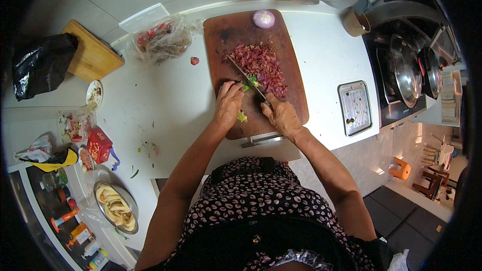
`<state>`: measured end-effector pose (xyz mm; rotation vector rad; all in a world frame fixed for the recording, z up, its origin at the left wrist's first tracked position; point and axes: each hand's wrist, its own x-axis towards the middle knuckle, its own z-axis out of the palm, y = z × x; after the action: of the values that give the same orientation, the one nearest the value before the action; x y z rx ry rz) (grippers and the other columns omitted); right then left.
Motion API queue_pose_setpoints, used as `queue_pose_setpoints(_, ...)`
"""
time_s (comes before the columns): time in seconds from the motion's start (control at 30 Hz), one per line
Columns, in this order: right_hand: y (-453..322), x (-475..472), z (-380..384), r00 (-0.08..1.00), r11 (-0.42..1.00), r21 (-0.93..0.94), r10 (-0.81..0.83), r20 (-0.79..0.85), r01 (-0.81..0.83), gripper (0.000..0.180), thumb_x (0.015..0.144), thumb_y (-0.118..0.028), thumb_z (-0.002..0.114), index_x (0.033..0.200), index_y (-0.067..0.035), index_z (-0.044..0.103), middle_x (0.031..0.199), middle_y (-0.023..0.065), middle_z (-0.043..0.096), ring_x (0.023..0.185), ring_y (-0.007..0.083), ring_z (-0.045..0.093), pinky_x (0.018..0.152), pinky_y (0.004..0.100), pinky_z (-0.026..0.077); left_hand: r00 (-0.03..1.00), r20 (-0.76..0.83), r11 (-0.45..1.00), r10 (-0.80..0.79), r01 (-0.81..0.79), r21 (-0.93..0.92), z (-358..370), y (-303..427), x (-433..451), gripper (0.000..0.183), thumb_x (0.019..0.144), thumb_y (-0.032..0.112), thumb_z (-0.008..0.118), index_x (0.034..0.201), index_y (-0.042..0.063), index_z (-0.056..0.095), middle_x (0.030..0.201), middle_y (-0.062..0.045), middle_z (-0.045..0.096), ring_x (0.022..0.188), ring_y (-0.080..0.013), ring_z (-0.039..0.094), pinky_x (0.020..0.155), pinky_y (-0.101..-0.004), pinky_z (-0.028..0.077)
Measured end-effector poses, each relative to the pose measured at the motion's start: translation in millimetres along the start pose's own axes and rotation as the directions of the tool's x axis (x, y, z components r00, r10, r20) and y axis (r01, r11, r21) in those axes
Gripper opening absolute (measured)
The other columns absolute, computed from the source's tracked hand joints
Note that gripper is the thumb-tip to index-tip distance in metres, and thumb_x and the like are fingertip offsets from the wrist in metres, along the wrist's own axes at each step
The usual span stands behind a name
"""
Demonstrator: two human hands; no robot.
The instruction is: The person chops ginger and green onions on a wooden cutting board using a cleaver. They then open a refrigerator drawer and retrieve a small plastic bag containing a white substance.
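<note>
My right hand (282, 116) grips the handle of a kitchen knife (246, 77), its blade slanting up and left across a dark wooden cutting board (244, 41). Close to the blade, the bent fingers of my left hand (228, 105) press on a green vegetable (246, 87), mostly hidden under them. Small green pieces lie against the blade. Beyond the knife spreads a pile of chopped dark red food (261, 67). A few yellow-green bits (242, 116) sit between my hands. At the board's far end rests a peeled purple onion (264, 19).
Left of the board are a plastic bag (163, 41), a small red piece (194, 60), a red box (99, 145) and a metal bowl of pale sliced food (116, 209). To the right are a metal tray (355, 109) and a stove with a lidded pan (404, 71). Utensils hang above.
</note>
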<state>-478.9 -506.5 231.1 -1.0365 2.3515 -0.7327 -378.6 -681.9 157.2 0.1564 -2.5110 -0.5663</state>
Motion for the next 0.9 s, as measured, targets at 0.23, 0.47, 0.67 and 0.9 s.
queue_pose_setpoints(0.23, -25.4, -2.8, -13.3, 0.996, 0.989, -0.151, 0.017, 0.093, -0.003, 0.022, 0.097, -0.024, 0.056, 0.107, -0.005, 0.052, 0.075, 0.0274, 0.065, 0.074, 0.0473, 0.065, 0.065, 0.055, 0.052, 0.999, 0.045, 1.0, -0.016, 0.016, -0.003, -3.2, -0.5, 2.0, 0.014, 0.081, -0.001, 0.059, 0.091, -0.008, 0.066, 0.105, -0.016, 0.062, 0.098, -0.0325, 0.057, 0.088, -0.0406, 0.05)
queue_pose_setpoints(0.47, 0.4, -5.4, 6.3, 0.999, 0.999, 0.008, -0.038, -0.023, 0.038, 0.021, 0.097, -0.023, 0.056, 0.106, -0.004, 0.052, 0.074, 0.0281, 0.063, 0.071, 0.0475, 0.064, 0.063, 0.056, 0.05, 0.998, 0.025, 0.998, -0.063, 0.064, -0.029, -1.5, 3.7, 2.5, 0.007, 0.082, -0.001, 0.059, 0.086, -0.006, 0.062, 0.103, -0.015, 0.06, 0.096, -0.0333, 0.057, 0.086, -0.0408, 0.05)
queue_pose_setpoints(0.67, -22.3, -7.0, -8.2, 0.999, 1.0, -0.007, -0.013, 0.043, 0.013, 0.02, 0.097, -0.022, 0.056, 0.107, -0.005, 0.052, 0.076, 0.0289, 0.064, 0.075, 0.0493, 0.063, 0.066, 0.056, 0.05, 0.997, 0.005, 0.996, -0.08, 0.08, -0.043, -1.5, 1.1, 1.0, 0.007, 0.082, -0.001, 0.058, 0.088, -0.004, 0.062, 0.105, -0.015, 0.059, 0.095, -0.0331, 0.056, 0.085, -0.0409, 0.05)
queue_pose_setpoints(0.9, -6.4, -2.3, 12.9, 1.0, 0.998, -0.064, -0.006, 0.012, 0.007, 0.02, 0.097, -0.022, 0.057, 0.109, -0.007, 0.051, 0.073, 0.0295, 0.062, 0.075, 0.0503, 0.062, 0.064, 0.0566, 0.048, 0.995, -0.01, 0.991, -0.103, 0.102, -0.087, -1.9, 4.0, 2.6, 0.005, 0.082, -0.001, 0.059, 0.088, -0.002, 0.059, 0.103, -0.016, 0.058, 0.094, -0.0345, 0.055, 0.085, -0.0418, 0.05)
